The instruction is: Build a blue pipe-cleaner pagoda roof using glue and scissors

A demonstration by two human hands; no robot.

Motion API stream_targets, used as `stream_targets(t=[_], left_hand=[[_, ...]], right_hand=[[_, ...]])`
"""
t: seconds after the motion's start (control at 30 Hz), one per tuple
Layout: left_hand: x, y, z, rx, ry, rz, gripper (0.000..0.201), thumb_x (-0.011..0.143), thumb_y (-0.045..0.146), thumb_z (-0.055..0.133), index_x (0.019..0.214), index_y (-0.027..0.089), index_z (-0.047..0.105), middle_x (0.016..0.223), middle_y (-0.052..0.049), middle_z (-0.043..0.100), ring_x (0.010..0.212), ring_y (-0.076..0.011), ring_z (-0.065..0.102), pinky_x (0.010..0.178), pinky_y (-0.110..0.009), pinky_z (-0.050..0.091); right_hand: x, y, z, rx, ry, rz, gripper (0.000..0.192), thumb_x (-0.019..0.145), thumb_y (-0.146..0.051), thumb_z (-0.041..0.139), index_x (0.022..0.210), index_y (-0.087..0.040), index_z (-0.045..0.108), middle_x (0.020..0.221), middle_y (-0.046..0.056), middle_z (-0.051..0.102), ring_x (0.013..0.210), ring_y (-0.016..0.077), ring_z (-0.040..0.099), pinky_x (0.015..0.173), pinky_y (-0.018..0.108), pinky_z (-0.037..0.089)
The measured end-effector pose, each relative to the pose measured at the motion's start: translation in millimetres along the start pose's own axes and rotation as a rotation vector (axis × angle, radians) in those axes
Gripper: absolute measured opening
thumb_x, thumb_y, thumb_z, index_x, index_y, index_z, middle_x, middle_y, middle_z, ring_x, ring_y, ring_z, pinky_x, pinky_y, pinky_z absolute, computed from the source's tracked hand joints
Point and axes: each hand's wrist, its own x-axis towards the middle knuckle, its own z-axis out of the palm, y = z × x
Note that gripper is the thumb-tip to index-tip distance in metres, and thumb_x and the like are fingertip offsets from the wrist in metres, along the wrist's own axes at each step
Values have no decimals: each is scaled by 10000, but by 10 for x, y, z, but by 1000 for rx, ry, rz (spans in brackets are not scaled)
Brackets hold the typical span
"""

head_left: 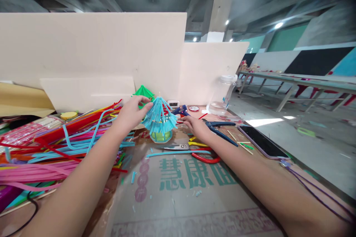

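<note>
A small pavilion model (160,118) stands upright on the board in front of me, with a light blue fringed, cone-shaped roof and a blue and yellow-green round base. My left hand (135,110) is at the roof's left side, fingers apart, with the thumb against or just beside the blue strips. Behind those fingers shows a green cone roof (144,92), partly hidden. To the pavilion's right, my right hand (197,127) stretches out low with loosely bent fingers, close to a dark blue glue gun (182,110). Scissors (205,155) with red handles lie below it.
Colourful strips (69,148) are heaped on the left. Blue-handled pliers (222,129), a phone (263,142) and a clear plastic bottle (221,98) are on the right. A blue strip (178,152) crosses the scissors. White panels (91,44) stand behind.
</note>
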Motion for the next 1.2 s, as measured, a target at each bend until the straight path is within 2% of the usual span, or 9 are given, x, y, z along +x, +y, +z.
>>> stream_targets(t=[0.13, 0.23, 0.37, 0.5, 0.67, 0.77, 0.83, 1.0, 1.2], left_hand=[[11, -89, 119, -143, -80, 82, 551, 905, 489, 450, 1340, 153, 496, 1373, -131, 543, 1255, -254, 509, 1017, -380, 425], [18, -155, 195, -254, -176, 106, 596, 916, 490, 443, 1400, 143, 435, 1421, -136, 506, 1287, -245, 492, 1071, -382, 393], [22, -192, 219, -287, -174, 98, 623, 890, 494, 502, 1412, 163, 429, 1399, -131, 526, 1282, -246, 502, 1073, -389, 399], [17, -174, 199, -254, -164, 67, 637, 864, 481, 540, 1428, 210, 422, 1384, -113, 536, 1284, -251, 500, 1073, -405, 401], [10, -127, 188, -237, -169, 57, 639, 852, 451, 537, 1424, 188, 427, 1381, -117, 541, 1268, -259, 513, 1068, -407, 407], [6, -114, 186, -233, -159, 48, 630, 847, 450, 534, 1415, 194, 440, 1394, -106, 533, 1264, -263, 516, 1063, -406, 413], [4, -114, 186, -232, -152, 43, 626, 847, 450, 535, 1412, 198, 445, 1393, -102, 536, 1258, -264, 522, 1060, -405, 417], [6, -117, 183, -236, -162, 50, 618, 856, 433, 534, 1417, 192, 444, 1390, -108, 541, 1233, -264, 546, 1060, -399, 419], [12, -126, 194, -268, -165, 67, 621, 857, 418, 535, 1415, 162, 442, 1416, -120, 521, 1240, -266, 541, 1070, -403, 413]], right_hand=[[39, -231, -431, 40, 12, -27, 408, 1009, -348, 299, 1005, -143, 652, 849, 60, 672, 809, 180, 596, 735, 259, 423], [-27, -554, -711, 172, -58, -129, 450, 1004, -382, 296, 1010, -136, 672, 824, 39, 668, 767, 164, 591, 691, 238, 424], [-126, -806, -854, 141, -181, -206, 378, 975, -385, 394, 954, -163, 699, 857, 30, 698, 785, 163, 614, 694, 230, 429], [-66, -524, -798, 34, -196, -183, 337, 956, -385, 456, 1017, -199, 730, 1029, 48, 731, 895, 197, 643, 761, 255, 445], [-12, -166, -554, 14, -316, -72, 324, 906, -288, 548, 1186, -202, 688, 1062, 55, 732, 897, 204, 656, 750, 262, 463], [-44, -183, -522, 32, -367, -130, 447, 873, -301, 598, 1311, -214, 600, 1141, 67, 700, 924, 202, 653, 756, 257, 466], [-60, -221, -598, 8, -363, -193, 447, 852, -309, 617, 1291, -225, 609, 1152, 69, 690, 911, 196, 649, 741, 249, 462], [-110, -284, -803, -161, -550, -185, 327, 790, -199, 616, 1106, -251, 687, 893, 21, 717, 733, 164, 637, 580, 219, 400], [-395, -230, -809, -248, -690, -208, 497, 754, -184, 596, 1237, -300, 624, 909, 28, 715, 703, 179, 636, 520, 233, 354]])
